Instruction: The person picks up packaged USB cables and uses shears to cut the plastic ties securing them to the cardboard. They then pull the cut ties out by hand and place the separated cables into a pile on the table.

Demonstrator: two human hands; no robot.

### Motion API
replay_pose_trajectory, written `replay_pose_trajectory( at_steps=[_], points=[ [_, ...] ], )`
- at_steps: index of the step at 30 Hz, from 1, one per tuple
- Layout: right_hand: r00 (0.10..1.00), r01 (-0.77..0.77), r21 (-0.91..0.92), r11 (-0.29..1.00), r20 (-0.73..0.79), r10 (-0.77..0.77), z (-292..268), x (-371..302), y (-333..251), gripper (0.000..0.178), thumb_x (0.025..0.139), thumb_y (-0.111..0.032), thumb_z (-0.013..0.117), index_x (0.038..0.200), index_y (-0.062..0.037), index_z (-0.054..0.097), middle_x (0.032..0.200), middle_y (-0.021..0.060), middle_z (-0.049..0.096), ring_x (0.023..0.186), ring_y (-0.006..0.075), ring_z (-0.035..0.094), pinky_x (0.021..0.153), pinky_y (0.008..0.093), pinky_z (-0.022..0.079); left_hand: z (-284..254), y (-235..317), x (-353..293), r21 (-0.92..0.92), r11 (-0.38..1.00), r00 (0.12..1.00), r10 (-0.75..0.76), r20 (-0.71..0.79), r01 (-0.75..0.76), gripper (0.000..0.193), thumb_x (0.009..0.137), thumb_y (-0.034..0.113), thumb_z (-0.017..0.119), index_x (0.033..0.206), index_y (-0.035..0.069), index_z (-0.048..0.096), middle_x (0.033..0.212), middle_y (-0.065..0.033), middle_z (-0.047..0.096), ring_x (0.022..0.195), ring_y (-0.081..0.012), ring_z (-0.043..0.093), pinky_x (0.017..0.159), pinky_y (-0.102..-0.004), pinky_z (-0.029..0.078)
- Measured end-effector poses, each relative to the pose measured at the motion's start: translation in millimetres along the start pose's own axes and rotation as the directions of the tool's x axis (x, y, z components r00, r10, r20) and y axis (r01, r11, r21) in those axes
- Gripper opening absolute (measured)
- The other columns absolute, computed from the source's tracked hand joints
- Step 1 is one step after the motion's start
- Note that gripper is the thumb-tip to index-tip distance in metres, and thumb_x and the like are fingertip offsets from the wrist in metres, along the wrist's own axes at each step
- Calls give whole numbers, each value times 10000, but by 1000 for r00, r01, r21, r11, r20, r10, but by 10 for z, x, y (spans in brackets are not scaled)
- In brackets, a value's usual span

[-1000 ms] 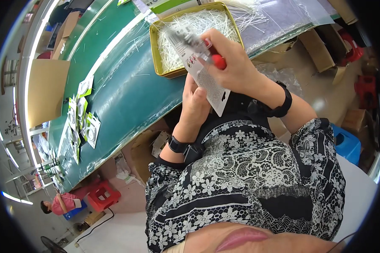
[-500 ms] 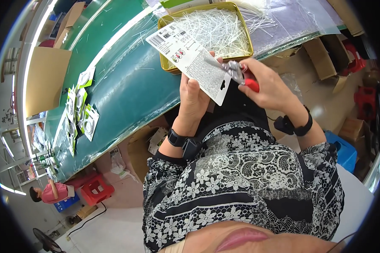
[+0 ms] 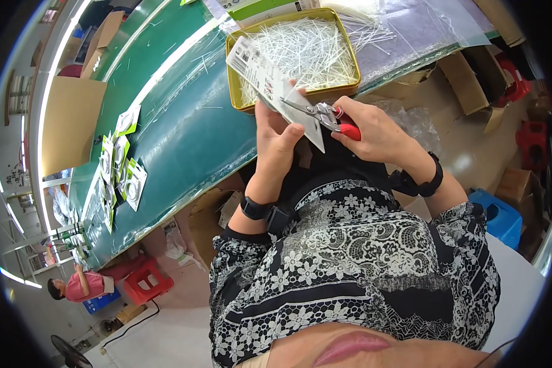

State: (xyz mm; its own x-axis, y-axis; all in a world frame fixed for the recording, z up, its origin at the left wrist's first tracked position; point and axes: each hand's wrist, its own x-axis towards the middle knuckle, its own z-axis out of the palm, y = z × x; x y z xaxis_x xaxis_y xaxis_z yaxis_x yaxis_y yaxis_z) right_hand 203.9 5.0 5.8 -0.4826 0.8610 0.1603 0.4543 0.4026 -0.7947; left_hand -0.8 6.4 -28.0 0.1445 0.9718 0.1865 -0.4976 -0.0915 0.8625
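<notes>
My left hand (image 3: 277,136) is closed on a white printed blister card (image 3: 270,80), its back up and turned steeply. Wrapped around red-handled spring snips (image 3: 325,116), my right hand (image 3: 374,132) sits at the card's right side. The long, pointed metal jaws lie against or just over the card's face; I cannot tell if they touch it or have anything between them. Just beyond the card stands a yellow rectangular tin (image 3: 356,70) full of thin white plastic strips (image 3: 306,49).
Several green-and-white carded packs (image 3: 119,162) lie piled on the green table (image 3: 184,153) to the left. More thin strips (image 3: 374,34) lie right of the tin. Cardboard boxes (image 3: 466,83) stand on the floor at right. Another person (image 3: 83,285) is far left, near a red stool (image 3: 147,279).
The card has turned from nearly flat-on to steeply tilted. My right hand has moved the snips slightly left and down, and the jaws now show more clearly over the card.
</notes>
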Motion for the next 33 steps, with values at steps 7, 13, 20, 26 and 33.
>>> replay_pose_trajectory(
  at_steps=[7,13,20,26,33],
  points=[
    [965,-147,321,936,253,65,-57,-21,196,240,833,-183,660,976,-28,544,846,81,567,773,188,551,710,305,439,-102,195,141,262,963,998,-63,-1,61,774,802,171,759,1398,20,290,1328,-139,468,1159,-226,537,955,-377,472],
    [965,-174,395,902,253,75,-171,54,318,225,845,-220,655,946,-42,563,825,55,575,781,146,535,732,294,437,-261,280,305,-11,983,983,-183,-17,183,580,869,20,640,1361,22,333,1208,-133,567,1056,-199,599,924,-341,490],
    [970,-244,248,938,56,237,-237,62,255,244,857,-234,658,964,-42,552,821,55,557,778,143,513,746,289,432,-52,436,361,29,998,998,-52,-26,53,528,907,0,588,1361,46,322,1217,-144,572,1084,-202,594,929,-349,486],
    [932,-140,-299,944,-362,23,-300,115,-41,310,801,-154,686,1038,-40,523,869,133,588,815,293,579,760,356,464,-89,369,332,31,1000,999,5,-49,-3,557,919,12,574,1392,68,286,1222,-139,574,1095,-203,590,939,-368,476],
    [911,-33,-655,755,-330,-247,-555,198,73,358,747,-95,691,1056,-41,518,945,117,590,901,315,565,784,387,448,-158,375,312,105,994,999,1,-40,3,610,926,13,545,1456,49,246,1230,-142,580,1094,-200,595,939,-357,483]
  ],
)
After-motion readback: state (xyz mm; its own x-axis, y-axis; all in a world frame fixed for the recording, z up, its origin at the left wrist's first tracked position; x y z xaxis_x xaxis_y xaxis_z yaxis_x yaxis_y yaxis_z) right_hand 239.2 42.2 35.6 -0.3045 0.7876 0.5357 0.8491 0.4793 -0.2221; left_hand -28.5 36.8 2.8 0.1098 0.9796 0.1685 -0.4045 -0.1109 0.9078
